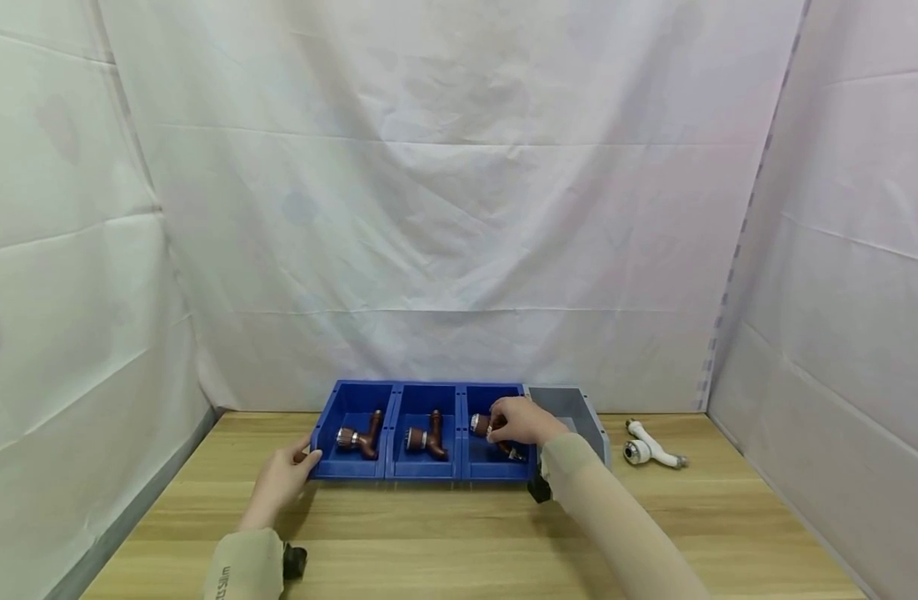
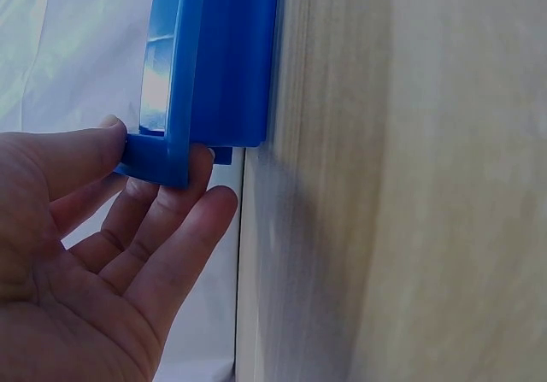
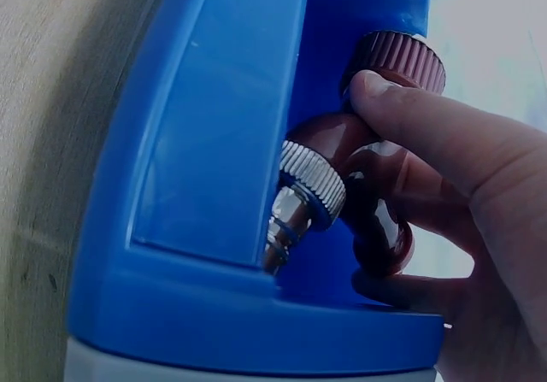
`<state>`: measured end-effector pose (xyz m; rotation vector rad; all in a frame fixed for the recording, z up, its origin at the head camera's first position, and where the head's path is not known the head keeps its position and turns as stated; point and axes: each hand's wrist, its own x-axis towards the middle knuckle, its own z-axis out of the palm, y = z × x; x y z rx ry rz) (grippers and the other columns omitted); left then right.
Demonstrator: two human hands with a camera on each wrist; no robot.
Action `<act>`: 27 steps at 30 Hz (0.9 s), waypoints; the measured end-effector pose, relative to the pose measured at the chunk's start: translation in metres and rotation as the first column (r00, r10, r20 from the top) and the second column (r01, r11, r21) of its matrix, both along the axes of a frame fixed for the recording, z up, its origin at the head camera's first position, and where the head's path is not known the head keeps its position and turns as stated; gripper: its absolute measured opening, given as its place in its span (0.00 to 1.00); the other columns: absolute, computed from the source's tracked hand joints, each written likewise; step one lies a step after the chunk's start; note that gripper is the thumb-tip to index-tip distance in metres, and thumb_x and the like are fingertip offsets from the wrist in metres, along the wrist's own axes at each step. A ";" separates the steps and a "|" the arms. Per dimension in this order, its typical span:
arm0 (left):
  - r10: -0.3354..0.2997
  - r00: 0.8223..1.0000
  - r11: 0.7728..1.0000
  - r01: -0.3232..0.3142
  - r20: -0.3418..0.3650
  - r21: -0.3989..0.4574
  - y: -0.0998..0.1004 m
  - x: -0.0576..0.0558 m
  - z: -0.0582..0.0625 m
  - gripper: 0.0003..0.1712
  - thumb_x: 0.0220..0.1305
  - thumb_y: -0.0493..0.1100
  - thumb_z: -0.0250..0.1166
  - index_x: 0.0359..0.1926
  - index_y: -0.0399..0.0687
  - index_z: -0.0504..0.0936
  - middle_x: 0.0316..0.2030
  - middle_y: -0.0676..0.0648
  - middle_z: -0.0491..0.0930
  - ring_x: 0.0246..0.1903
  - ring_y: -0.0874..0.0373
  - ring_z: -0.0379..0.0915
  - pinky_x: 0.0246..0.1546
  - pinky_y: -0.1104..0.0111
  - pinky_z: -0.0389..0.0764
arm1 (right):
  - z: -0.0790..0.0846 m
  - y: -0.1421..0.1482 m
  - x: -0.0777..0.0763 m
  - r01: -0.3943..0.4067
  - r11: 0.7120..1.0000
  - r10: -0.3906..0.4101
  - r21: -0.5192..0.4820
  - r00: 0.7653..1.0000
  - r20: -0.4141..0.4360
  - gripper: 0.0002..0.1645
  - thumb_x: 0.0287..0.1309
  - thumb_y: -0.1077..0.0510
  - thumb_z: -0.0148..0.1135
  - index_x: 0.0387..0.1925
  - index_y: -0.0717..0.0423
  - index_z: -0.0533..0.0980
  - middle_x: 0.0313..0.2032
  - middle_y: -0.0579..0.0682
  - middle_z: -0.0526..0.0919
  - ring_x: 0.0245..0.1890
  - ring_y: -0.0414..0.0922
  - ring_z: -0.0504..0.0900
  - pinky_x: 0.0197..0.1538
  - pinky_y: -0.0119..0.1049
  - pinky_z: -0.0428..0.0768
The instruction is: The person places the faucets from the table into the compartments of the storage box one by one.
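My right hand (image 1: 525,421) reaches into the third blue bin (image 1: 496,470) and grips a brown tap (image 3: 333,138) there. The right wrist view shows the thumb against the tap's ribbed knob (image 3: 400,61); a silver threaded collar (image 3: 314,182) sits at its other end. At the far left of the row, my left hand (image 1: 281,475) pinches the front corner rim of the first blue bin (image 2: 175,155) between thumb and fingers. One brown tap (image 1: 371,435) lies in that bin, and another brown tap (image 1: 435,437) lies in the second blue bin (image 1: 423,470).
A grey bin (image 1: 567,404) adjoins the third blue bin, partly hidden by my right arm. To its right, a white tap (image 1: 654,447) lies on the wooden table (image 1: 429,542). White cloth (image 1: 459,208) hangs behind and at both sides.
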<state>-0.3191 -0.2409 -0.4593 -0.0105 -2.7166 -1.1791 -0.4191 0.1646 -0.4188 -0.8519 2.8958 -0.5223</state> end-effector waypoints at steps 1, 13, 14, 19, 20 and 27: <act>-0.001 1.000 1.000 0.001 0.002 0.003 0.000 0.000 0.000 0.28 0.70 0.42 0.58 0.65 0.28 0.67 0.41 0.34 0.81 0.39 0.45 0.77 0.40 0.51 0.75 | 0.000 0.000 0.000 0.003 1.000 -0.003 0.004 1.000 -0.001 0.06 0.56 0.52 0.70 0.27 0.44 0.80 0.33 0.43 0.82 0.31 0.40 0.79 0.47 0.48 0.77; -0.004 1.000 1.000 0.004 0.000 0.010 -0.001 0.000 -0.001 0.28 0.70 0.41 0.58 0.65 0.29 0.67 0.41 0.34 0.82 0.39 0.45 0.78 0.40 0.50 0.75 | 0.002 -0.001 0.002 0.034 0.999 -0.034 0.034 0.999 0.002 0.11 0.56 0.50 0.70 0.21 0.42 0.77 0.18 0.36 0.77 0.25 0.35 0.75 0.63 0.70 0.43; -0.006 1.000 1.000 0.006 -0.002 0.012 -0.001 0.000 -0.001 0.28 0.70 0.41 0.58 0.65 0.29 0.68 0.41 0.34 0.82 0.39 0.45 0.78 0.40 0.50 0.75 | 0.002 -0.001 0.002 0.037 0.999 -0.037 0.038 0.999 0.004 0.11 0.56 0.50 0.70 0.21 0.42 0.77 0.17 0.37 0.77 0.25 0.35 0.75 0.63 0.70 0.43; -0.005 1.000 1.000 0.006 -0.006 0.011 0.000 0.000 -0.001 0.28 0.70 0.41 0.58 0.65 0.29 0.68 0.41 0.33 0.82 0.39 0.44 0.78 0.40 0.50 0.75 | 0.002 -0.002 0.003 0.050 0.997 -0.050 0.053 0.999 0.009 0.11 0.56 0.49 0.69 0.21 0.42 0.78 0.16 0.37 0.77 0.24 0.35 0.75 0.63 0.70 0.42; -0.005 1.000 1.000 0.005 -0.007 0.010 0.000 0.000 -0.001 0.28 0.70 0.41 0.58 0.65 0.29 0.68 0.41 0.33 0.81 0.40 0.44 0.78 0.40 0.50 0.75 | 0.002 -0.002 0.003 0.053 0.997 -0.054 0.060 0.999 0.007 0.11 0.56 0.49 0.69 0.21 0.42 0.78 0.16 0.37 0.77 0.24 0.35 0.75 0.63 0.70 0.42; 0.000 1.000 1.000 0.000 0.001 0.016 -0.001 -0.001 -0.002 0.28 0.70 0.41 0.58 0.65 0.29 0.67 0.42 0.33 0.81 0.41 0.43 0.78 0.42 0.49 0.75 | 0.000 -0.003 0.003 0.072 0.991 -0.068 0.110 0.997 -0.041 0.11 0.55 0.47 0.70 0.22 0.40 0.78 0.18 0.35 0.76 0.27 0.36 0.76 0.63 0.70 0.44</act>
